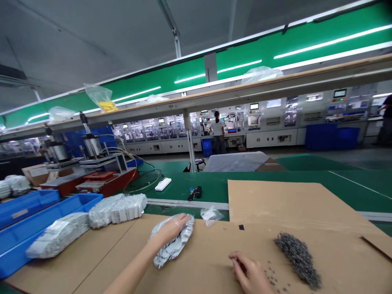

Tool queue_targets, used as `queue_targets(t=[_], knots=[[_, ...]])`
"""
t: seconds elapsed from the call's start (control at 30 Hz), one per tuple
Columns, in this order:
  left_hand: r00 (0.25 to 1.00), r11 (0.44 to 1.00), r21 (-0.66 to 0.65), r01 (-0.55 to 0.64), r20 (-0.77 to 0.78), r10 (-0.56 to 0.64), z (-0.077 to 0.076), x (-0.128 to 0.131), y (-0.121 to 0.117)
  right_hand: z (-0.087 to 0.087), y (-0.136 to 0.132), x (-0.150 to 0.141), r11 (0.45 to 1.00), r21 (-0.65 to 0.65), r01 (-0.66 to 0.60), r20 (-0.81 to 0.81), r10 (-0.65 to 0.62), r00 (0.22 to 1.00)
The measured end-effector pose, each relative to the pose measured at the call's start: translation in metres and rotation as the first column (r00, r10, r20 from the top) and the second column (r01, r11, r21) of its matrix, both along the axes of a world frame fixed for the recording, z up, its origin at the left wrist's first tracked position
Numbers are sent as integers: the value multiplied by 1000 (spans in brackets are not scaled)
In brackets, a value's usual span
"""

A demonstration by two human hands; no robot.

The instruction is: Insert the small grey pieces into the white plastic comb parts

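Observation:
My left hand (178, 223) rests over a clear plastic bag of thin white parts (171, 250), its fingers bent against the top of it. What lies under the fingertips is hidden. Low in the middle of the view, my right hand (248, 272) is curled, thumb and forefinger pressed together. Anything in that pinch is too small to make out. Just right of it, a few loose dark bits (271, 274) are scattered beside a heap of small dark grey pieces (298, 258). Both hands are above a brown cardboard sheet (205, 261).
More bagged white parts (128, 208) stand at left, beside blue bins (76, 206). Bench presses (94, 155) are behind them. A small clear bag (211, 215), a black chip (241, 227) and a white box (163, 184) lie farther back. One person (218, 132) stands by distant machines.

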State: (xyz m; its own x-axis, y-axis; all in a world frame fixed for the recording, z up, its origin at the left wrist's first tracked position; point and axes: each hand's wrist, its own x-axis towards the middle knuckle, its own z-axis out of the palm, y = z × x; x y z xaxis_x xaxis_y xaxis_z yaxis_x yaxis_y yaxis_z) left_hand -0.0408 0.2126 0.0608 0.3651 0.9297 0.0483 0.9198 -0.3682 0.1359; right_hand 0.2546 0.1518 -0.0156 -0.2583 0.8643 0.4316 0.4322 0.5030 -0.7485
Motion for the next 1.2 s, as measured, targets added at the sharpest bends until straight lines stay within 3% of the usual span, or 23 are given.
queue_targets(t=[0.1,0.3,0.47,0.63,0.83,1.03,1.13,1.2], knots=[[998,997,58,57,-40,-55,-5,-8,-5,7,-2,3,1000,-16,-4,22,5,1000],[990,989,63,132,50,-135,-2,-12,-16,18,-6,4,997,-59,-44,46,47,998],[994,994,11,111,20,-111,-2,-4,-8,14,-6,3,995,-87,-43,30,46,998],[996,995,55,82,36,-84,-6,-2,-4,12,-4,3,996,-77,-38,46,42,998],[984,987,152,54,161,-79,-10,-10,-13,11,-3,0,997,-65,31,20,-30,999],[957,983,184,18,280,-70,-14,-29,-25,20,-5,4,995,-98,-21,28,24,999],[907,982,172,-83,420,3,-16,-34,-36,21,-6,5,995,-98,-26,35,29,999],[828,979,120,-162,557,68,-18,-35,-44,21,-6,5,995,-89,-37,41,41,998]])
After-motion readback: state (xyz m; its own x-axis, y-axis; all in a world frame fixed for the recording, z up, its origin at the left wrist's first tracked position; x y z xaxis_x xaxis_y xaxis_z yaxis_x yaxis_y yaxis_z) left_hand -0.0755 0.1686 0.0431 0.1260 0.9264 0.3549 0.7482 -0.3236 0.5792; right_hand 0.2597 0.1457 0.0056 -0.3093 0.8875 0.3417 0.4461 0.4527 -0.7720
